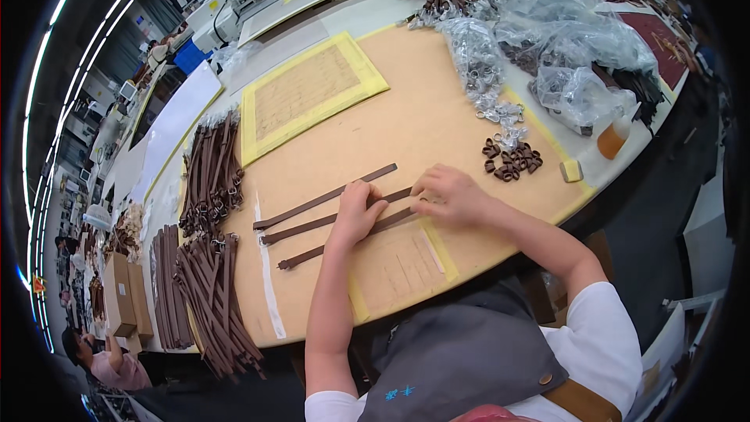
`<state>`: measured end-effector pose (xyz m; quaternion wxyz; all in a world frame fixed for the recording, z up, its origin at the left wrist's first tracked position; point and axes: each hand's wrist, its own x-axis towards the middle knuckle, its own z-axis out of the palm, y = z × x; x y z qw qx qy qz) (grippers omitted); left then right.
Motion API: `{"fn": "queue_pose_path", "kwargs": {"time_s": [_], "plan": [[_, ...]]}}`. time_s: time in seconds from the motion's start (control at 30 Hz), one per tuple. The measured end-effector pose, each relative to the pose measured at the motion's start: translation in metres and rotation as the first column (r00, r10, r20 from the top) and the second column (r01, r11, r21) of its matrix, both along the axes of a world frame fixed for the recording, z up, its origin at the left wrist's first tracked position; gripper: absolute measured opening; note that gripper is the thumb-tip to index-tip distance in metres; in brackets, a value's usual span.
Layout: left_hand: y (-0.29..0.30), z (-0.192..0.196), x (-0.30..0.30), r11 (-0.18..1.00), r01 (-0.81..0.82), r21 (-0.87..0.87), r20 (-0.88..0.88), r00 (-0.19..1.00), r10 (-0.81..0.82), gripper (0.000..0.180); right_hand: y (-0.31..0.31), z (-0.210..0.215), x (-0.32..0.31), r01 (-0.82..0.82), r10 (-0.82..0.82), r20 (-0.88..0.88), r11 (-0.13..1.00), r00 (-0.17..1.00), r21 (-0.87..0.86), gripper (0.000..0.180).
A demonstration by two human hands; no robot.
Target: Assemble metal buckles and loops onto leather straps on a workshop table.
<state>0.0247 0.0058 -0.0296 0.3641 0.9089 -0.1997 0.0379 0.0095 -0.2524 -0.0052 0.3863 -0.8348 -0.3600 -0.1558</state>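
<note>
Three narrow brown straps lie slantwise and roughly parallel before me: a far strap (324, 198), a middle strap (305, 229) and a near strap (312, 253). My left hand (359, 211) is closed over the middle strap, fingers curled and thumb toward the right. At the right end of the middle and near straps, my right hand (451, 197) has its fingers bent together in a pinch. It covers the strap ends, and whatever lies between its fingertips is mostly hidden. Beyond the right hand sits a small pile of brown leather loops (512, 161).
Bundled straps with metal clasps (211, 172) and loose straps (215, 289) lie left. A yellow-edged board (312, 94) is farther off. Metal rings (504, 115), plastic bags (578, 39), a bottle of orange liquid (614, 139) and a yellow-topped block (572, 170) stand right.
</note>
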Motion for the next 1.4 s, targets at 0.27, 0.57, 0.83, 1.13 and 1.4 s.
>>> {"fn": "queue_pose_path", "kwargs": {"time_s": [0.27, 0.57, 0.83, 1.13, 1.4], "plan": [[0.011, 0.014, -0.004, 0.983, -0.136, -0.121, -0.157, 0.981, 0.116, 0.017, -0.148, 0.038, 0.036, 0.479, -0.500, -0.300, 0.866, 0.813, -0.144, 0.012], [-0.004, 0.041, -0.026, 0.992, 0.122, 0.032, -0.508, 0.857, -0.089, 0.025, -0.136, 0.023, 0.043, 0.320, -0.403, -0.204, 0.883, 0.892, -0.342, 0.011], [0.011, 0.037, -0.020, 0.991, -0.036, -0.127, -0.208, 0.978, 0.009, 0.028, -0.110, 0.027, 0.056, 0.250, -0.435, -0.163, 0.743, 0.886, -0.621, 0.014], [0.009, 0.038, -0.020, 0.973, -0.035, -0.227, -0.181, 0.983, -0.007, 0.023, -0.092, 0.028, 0.068, 0.164, -0.366, -0.206, 0.760, 0.908, -0.629, 0.014], [0.009, 0.034, -0.019, 0.958, -0.040, -0.285, -0.161, 0.987, -0.007, 0.023, -0.082, 0.040, 0.072, 0.058, -0.304, -0.547, 0.905, 0.780, -0.420, 0.018]]}}
